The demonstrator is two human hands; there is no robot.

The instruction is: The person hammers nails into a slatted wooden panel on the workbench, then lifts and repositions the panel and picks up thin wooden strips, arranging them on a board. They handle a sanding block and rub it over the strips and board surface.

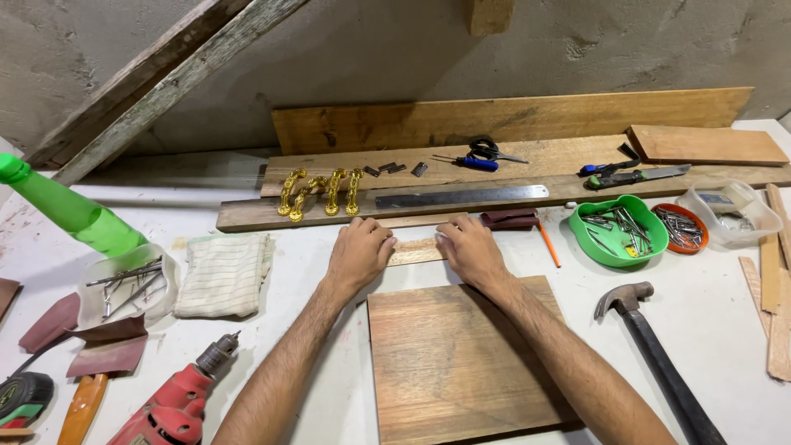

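While your left hand (359, 250) and right hand (468, 248) pinch the thin wood strip (414, 250) on the bench (288, 330): light, stiff, likely snappable; grip its ends.

Single head-mounted view: looks forward and down, close above the table (717, 321), toward the rear wall (395, 49).

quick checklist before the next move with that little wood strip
1. Both hands on the strip: ok, left hand and right hand cover its ends.
2. Strip flat on the table: ok.
3. Board clear of the strip: cannot tell, the right hand hides the gap.
4. Ruler within reach: ok.
5. Hammer clear of the arms: ok.
6. Grip of the fingers: cannot tell.
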